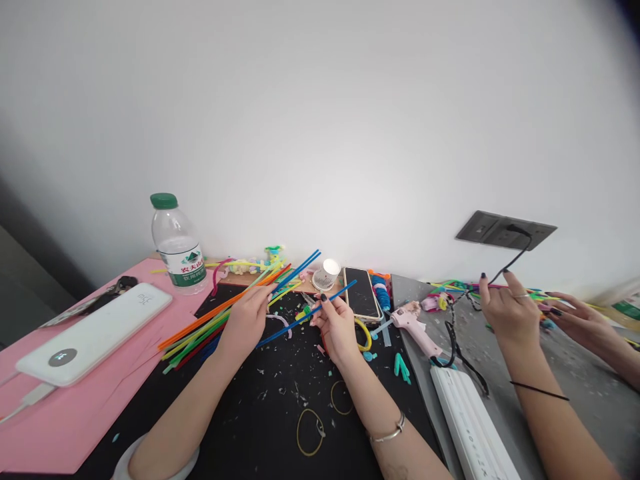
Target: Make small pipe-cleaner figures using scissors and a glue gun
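My left hand (246,322) is closed over a bundle of coloured pipe cleaners (197,331), orange, yellow, green, red and blue. Its thumb and fingertips press near the blue pipe cleaners (300,269) that stick out up and to the right. In my right hand (336,331), a single blue pipe cleaner (285,335) is pinched between thumb and fingers, slanting from lower left to upper right. Both hands are above a black mat (260,413) strewn with small scraps. Beyond my right hand stand a white paper cup (327,273) and a phone (361,293) lying flat.
To the left, a power bank (95,333) and a water bottle (180,250) rest on pink board (65,427). At right are a pink glue gun (415,330), a power strip (473,423) and cables. A co-worker's hands (513,310) are over the grey mat. Two rubber bands (299,437) lie in front.
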Available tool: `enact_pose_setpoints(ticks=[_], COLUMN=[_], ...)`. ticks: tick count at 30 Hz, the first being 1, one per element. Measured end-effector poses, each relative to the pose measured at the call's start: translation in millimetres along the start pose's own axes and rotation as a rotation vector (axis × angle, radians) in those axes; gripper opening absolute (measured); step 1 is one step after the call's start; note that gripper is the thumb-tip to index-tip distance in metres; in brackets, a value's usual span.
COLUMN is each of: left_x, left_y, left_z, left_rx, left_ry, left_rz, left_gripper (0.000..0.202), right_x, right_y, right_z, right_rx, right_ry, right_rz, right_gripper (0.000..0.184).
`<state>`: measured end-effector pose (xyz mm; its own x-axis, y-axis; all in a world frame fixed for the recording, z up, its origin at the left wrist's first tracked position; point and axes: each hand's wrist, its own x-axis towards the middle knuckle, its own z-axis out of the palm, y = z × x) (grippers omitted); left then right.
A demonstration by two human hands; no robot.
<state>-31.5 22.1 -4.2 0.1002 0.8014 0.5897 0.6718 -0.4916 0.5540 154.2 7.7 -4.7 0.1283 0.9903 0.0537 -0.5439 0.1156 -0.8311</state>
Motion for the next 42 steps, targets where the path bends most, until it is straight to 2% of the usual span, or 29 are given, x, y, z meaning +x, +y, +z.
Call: enact_pose_setpoints(ticks=[3,9,18,22,28,33,36,42], left_x=[-1.3,-4.4,-2.8,-2.5,-3.7,-4.8,-5.8,-6.5], left_y=[7.5,18.8,29.7,38.3,42.3,40.3,39.6,40.4], left_z=[2.6,3.3,-3.8,-7.5,-7.7,-7.1,-5.7,-3.4], left_rx=[-0.054,-0.139,-0.134,-0.135,-0.303,-0.292,-0.288,-0.325], left_ry=[-0.118,-0.334,-0.495,-0.535,-0.625,-0.667,-0.690,-0.678], left_rz=[0.039,0.016,-0.063,-0.060,-0.143,-0.193,-0.189,-0.175], left_gripper=[0.038,0.034,0.030,0.029,0.030,0.035,0.036,0.034], right_x=[-2.3,-6.6,-4.1,-5.7,-6.7,0.9,2.4,-8.2], right_y=[-2.9,-6.0,-3.8,-4.3,-6.4,-14.7,-13.7,3.8], right_z=[2.8,6.9,4.3,4.3,5.0,-3.8,-7.2,3.5], right_rx=[-0.019,-0.059,-0.046,-0.062,-0.148,-0.115,-0.149,-0.224], right_ry=[-0.028,-0.063,-0.016,-0.027,-0.134,0.017,0.050,-0.111], right_rz=[0.033,0.071,0.039,0.048,0.067,-0.046,-0.052,0.050], right_gripper=[0.032,0.032,0.028,0.027,0.024,0.024,0.024,0.025])
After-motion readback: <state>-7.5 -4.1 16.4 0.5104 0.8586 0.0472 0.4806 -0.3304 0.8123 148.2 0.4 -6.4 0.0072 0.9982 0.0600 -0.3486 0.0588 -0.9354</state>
